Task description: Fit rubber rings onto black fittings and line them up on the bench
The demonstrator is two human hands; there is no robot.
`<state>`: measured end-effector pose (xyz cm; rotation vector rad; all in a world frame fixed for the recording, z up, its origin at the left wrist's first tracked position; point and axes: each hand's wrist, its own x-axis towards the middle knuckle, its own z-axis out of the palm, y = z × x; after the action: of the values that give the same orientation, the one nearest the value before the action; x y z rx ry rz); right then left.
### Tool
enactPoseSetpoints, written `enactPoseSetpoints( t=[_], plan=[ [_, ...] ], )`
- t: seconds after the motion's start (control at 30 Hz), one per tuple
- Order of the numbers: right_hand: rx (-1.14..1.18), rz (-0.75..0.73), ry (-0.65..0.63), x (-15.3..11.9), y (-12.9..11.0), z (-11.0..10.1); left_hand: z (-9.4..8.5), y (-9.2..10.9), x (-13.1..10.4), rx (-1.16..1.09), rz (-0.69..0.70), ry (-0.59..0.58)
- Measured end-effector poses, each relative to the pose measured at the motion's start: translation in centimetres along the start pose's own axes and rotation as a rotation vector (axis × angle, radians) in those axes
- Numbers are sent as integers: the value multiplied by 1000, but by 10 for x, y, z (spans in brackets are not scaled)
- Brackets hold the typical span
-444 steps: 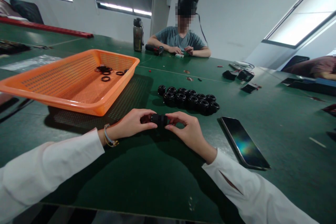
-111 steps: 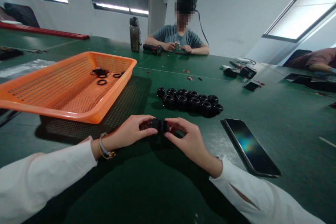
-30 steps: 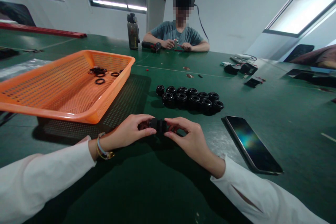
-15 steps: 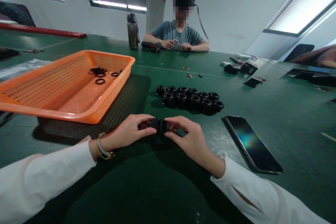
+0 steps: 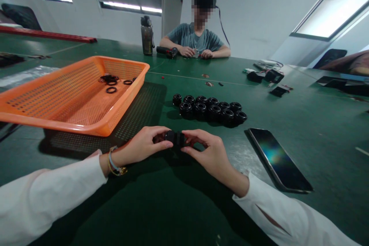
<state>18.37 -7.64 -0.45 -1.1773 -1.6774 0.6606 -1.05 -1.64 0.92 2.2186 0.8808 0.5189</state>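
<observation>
Between my two hands a small black cylindrical part (image 5: 175,138) is held sideways, low over the green table (image 5: 161,203). My left hand (image 5: 147,142) pinches its left end with thumb and fingers. The right end is gripped by my right hand (image 5: 208,148), fingertips and thumb closed on it. Beyond my hands stand several shiny black round parts (image 5: 214,112) in two rough rows, with holes in their tops. Black rings (image 5: 111,90) lie inside the orange basket (image 5: 106,127) at the left.
A phone (image 5: 278,159) lies right of my right hand. Across the table a person (image 5: 198,40) handles a small object, near a bottle (image 5: 147,36) and a black-and-red tool (image 5: 167,51). Black devices with wires (image 5: 272,76) lie at the back right.
My hands keep the same grip on the black part. The person's hands across the table have shifted slightly. The whole view has moved a little.
</observation>
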Motion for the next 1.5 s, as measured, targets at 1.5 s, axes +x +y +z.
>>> enactPoseSetpoints(
  t=[1.5],
  plan=[
    [-63,-34,18,0,-1,0,1,-2,-1,-32,25,5]
  ],
)
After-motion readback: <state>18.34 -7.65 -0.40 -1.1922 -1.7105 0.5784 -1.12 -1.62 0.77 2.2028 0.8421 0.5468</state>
